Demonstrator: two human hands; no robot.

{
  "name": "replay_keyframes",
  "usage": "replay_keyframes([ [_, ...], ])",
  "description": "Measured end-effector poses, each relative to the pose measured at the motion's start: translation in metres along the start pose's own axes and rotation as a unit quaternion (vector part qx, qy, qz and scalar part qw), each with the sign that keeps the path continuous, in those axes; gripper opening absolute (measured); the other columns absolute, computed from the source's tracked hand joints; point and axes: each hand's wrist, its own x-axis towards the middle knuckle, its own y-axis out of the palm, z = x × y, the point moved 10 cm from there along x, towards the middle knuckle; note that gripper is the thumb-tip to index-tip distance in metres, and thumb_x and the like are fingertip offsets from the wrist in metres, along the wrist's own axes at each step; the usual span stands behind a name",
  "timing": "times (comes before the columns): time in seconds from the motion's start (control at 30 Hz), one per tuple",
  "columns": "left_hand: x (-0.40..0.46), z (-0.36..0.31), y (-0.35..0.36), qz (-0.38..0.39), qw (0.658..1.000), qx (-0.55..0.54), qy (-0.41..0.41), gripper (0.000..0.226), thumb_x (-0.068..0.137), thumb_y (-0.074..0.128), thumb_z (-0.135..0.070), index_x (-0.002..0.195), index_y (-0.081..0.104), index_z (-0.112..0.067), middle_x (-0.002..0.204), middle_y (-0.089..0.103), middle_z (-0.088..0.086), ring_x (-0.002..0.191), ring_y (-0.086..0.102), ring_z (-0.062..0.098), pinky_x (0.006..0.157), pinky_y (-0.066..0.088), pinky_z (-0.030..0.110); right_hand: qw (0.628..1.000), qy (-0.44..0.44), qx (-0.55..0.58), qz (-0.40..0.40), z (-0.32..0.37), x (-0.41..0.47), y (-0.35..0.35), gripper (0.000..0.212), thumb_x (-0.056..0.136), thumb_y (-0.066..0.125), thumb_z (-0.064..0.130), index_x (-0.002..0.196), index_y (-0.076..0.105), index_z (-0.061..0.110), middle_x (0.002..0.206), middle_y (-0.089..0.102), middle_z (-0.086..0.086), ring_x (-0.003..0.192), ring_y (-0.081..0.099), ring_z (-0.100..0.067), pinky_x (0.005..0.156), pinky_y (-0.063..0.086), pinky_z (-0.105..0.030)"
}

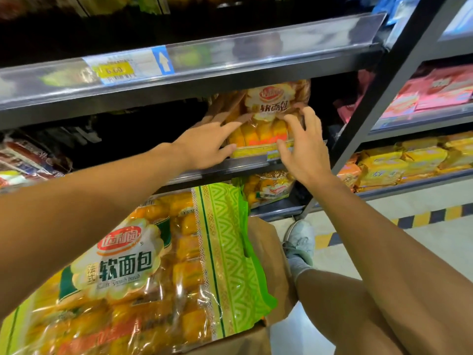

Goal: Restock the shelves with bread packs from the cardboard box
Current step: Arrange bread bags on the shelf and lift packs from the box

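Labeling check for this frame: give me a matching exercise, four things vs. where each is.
Things:
1. left hand
2. right hand
3. green-edged bread pack
4. white shoe

Places:
A. on the floor by the shelf's foot
B. on top of the cardboard box
C. right side of the shelved bread pack
D. left side of the shelved bread pack

Pairs: 1-D, 2-C, 3-B, 4-A

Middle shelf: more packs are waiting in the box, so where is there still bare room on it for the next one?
Free: the dark stretch left of the upright bread pack, running to the red packs at the far left. Crowded: the pack's own spot, where the left hand and right hand rest on it. A dark gap on its right reaches the pink packs; its floor is hidden.
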Motion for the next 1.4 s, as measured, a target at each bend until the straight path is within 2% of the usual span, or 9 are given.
replay_keyframes([
  [0.23, 0.005, 0.0, -0.003, 0.014, 1.0, -0.002, -0.012, 0.054, 0.105, 0.043, -0.037, 0.155, 0.028, -0.026, 0.13, 0.059, 0.009, 0.118, 0.057, 0.031, 0.084, 0.043, 0.036, 0.994, 0.001, 0.067, 0.086, -0.011, -0.01, 0.021, 0.059, 0.098, 0.061, 0.025, 0.153, 0.039, 0.023, 0.168, 0.001, -0.003, 0.155, 0.001, -0.019, 0.115, 0.032, -0.041],
  [0.37, -0.017, -0.016, -0.003, -0.014, 0.991, 0.106, 0.078, 0.054, 0.105, 0.034, -0.042, 0.156, 0.017, -0.045, 0.144, 0.039, 0.018, 0.1, 0.058, 0.033, 0.082, 0.046, 0.039, 0.985, -0.04, 0.111, 0.126, 0.003, -0.018, 0.024, 0.06, 0.097, 0.063, 0.027, 0.151, 0.04, 0.037, 0.169, -0.001, -0.001, 0.155, -0.009, -0.021, 0.119, 0.021, -0.047],
  [0.5, -0.016, 0.012, 0.021, 0.069, 0.989, 0.132, 0.017, 0.048, 0.102, 0.019, -0.055, 0.151, 0.021, -0.057, 0.163, 0.016, 0.008, 0.141, 0.035, 0.041, 0.102, 0.048, 0.048, 0.981, -0.066, 0.057, 0.176, 0.011, -0.023, 0.037, 0.062, 0.097, 0.063, 0.034, 0.153, 0.036, 0.04, 0.168, -0.009, 0.002, 0.153, -0.019, -0.021, 0.113, 0.033, -0.05],
  [0.6, -0.01, 0.017, 0.022, 0.104, 0.988, 0.11, -0.022, 0.045, 0.105, 0.027, -0.048, 0.15, 0.027, -0.055, 0.162, 0.021, 0.007, 0.142, 0.035, 0.036, 0.106, 0.043, 0.048, 0.985, -0.063, -0.037, 0.157, 0.012, -0.019, 0.043, 0.059, 0.1, 0.055, 0.043, 0.154, 0.033, 0.04, 0.168, 0.0, -0.005, 0.154, -0.011, -0.028, 0.111, 0.039, -0.049],
  [0.73, -0.005, 0.011, 0.011, 0.119, 0.99, 0.063, -0.04, 0.046, 0.105, 0.041, -0.037, 0.151, 0.037, -0.043, 0.144, 0.048, 0.012, 0.111, 0.059, 0.025, 0.1, 0.042, 0.04, 0.986, -0.036, -0.051, 0.154, 0.022, -0.011, 0.047, 0.056, 0.099, 0.052, 0.048, 0.152, 0.041, 0.033, 0.165, 0.011, -0.011, 0.153, 0.001, -0.038, 0.116, 0.032, -0.053],
  [0.9, -0.037, 0.01, -0.004, 0.055, 0.997, 0.048, 0.013, 0.046, 0.101, 0.047, -0.046, 0.146, 0.048, -0.038, 0.161, 0.024, 0.015, 0.14, 0.036, 0.038, 0.114, 0.034, 0.048, 0.992, -0.042, 0.037, 0.109, 0.031, -0.027, 0.007, 0.052, 0.098, 0.059, 0.037, 0.147, 0.05, 0.024, 0.166, 0.017, -0.008, 0.154, 0.008, -0.031, 0.12, 0.021, -0.046],
  [1.03, -0.098, 0.01, -0.035, -0.005, 0.997, -0.054, 0.062, 0.048, 0.101, 0.051, -0.04, 0.147, 0.047, -0.028, 0.167, 0.012, 0.001, 0.153, 0.008, 0.023, 0.124, 0.016, 0.043, 0.986, -0.017, 0.112, 0.121, 0.052, -0.049, -0.015, 0.052, 0.1, 0.058, 0.038, 0.148, 0.048, 0.021, 0.158, 0.035, -0.004, 0.146, 0.03, -0.022, 0.118, 0.026, -0.037],
  [1.13, -0.154, 0.028, -0.055, -0.044, 0.994, -0.091, 0.029, 0.052, 0.102, 0.05, -0.04, 0.151, 0.041, -0.026, 0.165, 0.02, -0.003, 0.152, 0.014, 0.016, 0.121, 0.017, 0.034, 0.975, -0.004, 0.154, 0.158, 0.078, -0.072, -0.021, 0.056, 0.1, 0.057, 0.042, 0.149, 0.046, 0.019, 0.153, 0.044, -0.001, 0.141, 0.039, -0.016, 0.111, 0.031, -0.025],
  [1.4, -0.3, 0.109, -0.038, -0.116, 0.968, -0.187, -0.12, 0.056, 0.1, 0.051, -0.046, 0.151, 0.041, -0.024, 0.159, 0.034, -0.001, 0.148, 0.027, 0.017, 0.12, 0.027, 0.044, 0.944, 0.058, 0.218, 0.239, 0.125, -0.14, -0.011, 0.074, 0.09, 0.05, 0.064, 0.155, 0.033, 0.034, 0.158, 0.037, 0.012, 0.139, 0.044, -0.015, 0.111, 0.04, -0.042],
])
